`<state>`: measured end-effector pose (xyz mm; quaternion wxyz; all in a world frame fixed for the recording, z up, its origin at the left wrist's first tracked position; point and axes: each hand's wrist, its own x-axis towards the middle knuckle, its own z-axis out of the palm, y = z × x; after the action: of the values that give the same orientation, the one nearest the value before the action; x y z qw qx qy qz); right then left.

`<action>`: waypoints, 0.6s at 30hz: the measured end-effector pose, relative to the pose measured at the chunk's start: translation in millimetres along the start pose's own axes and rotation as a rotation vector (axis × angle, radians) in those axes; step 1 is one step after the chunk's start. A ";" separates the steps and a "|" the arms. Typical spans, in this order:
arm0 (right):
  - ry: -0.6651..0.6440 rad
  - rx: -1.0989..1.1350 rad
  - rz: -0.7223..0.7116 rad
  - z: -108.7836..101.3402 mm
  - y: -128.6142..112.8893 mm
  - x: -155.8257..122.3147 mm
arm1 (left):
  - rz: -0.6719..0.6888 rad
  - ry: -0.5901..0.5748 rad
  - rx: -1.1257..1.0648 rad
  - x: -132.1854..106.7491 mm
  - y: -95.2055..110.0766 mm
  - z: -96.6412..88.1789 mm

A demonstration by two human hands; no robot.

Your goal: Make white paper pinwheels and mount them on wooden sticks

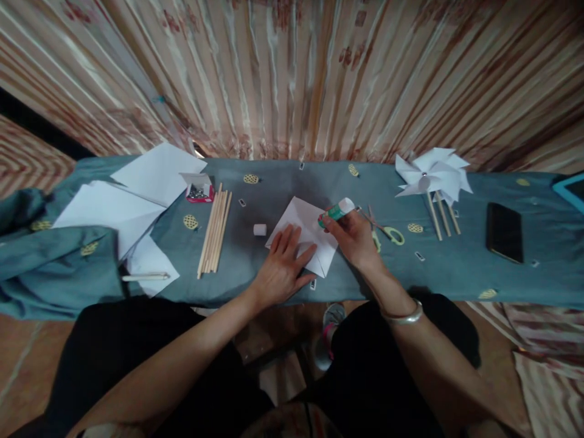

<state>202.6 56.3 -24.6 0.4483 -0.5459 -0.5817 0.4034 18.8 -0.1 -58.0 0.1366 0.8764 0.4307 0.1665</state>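
Observation:
A white paper square (298, 213) lies turned cornerwise on the cloth in front of me, with cut lines running in from its corners. My left hand (283, 267) rests flat on its lower left part, fingers spread. In my right hand (356, 237) is a green and white glue stick (338, 211), held at a slant above the paper's right side. Whether its tip touches the paper I cannot tell. The white glue cap (260, 230) sits left of the paper. Just beyond my right hand lie scissors (390, 234) with yellow-green handles, partly hidden by it.
Left of the cap are several wooden sticks (214, 234) and a small red box (199, 190) of metal pins. White sheets (114, 210) and a pen (146, 277) lie farther left. Paper pinwheels (433, 173) on sticks, a dark phone (504, 232) and a blue-edged device (570, 188) are rightward.

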 end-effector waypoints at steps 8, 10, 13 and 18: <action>-0.024 -0.321 -0.059 7.1 10.8 -0.5 | -0.002 0.009 -0.017 -0.1 0.6 2.3; -0.008 -0.358 -0.079 6.0 11.0 1.0 | 0.004 0.023 -0.012 -0.3 0.3 3.0; -0.009 -0.398 -0.087 4.9 12.8 0.5 | 0.017 0.043 0.006 -0.6 -0.4 4.3; -0.036 -0.417 -0.091 7.6 12.3 -1.8 | 0.015 0.058 0.024 -0.8 -0.7 6.7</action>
<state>198.7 55.6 -38.5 0.3329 -0.5928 -0.6845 0.2631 20.6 -1.0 -64.5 0.1125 0.8760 0.4298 0.1877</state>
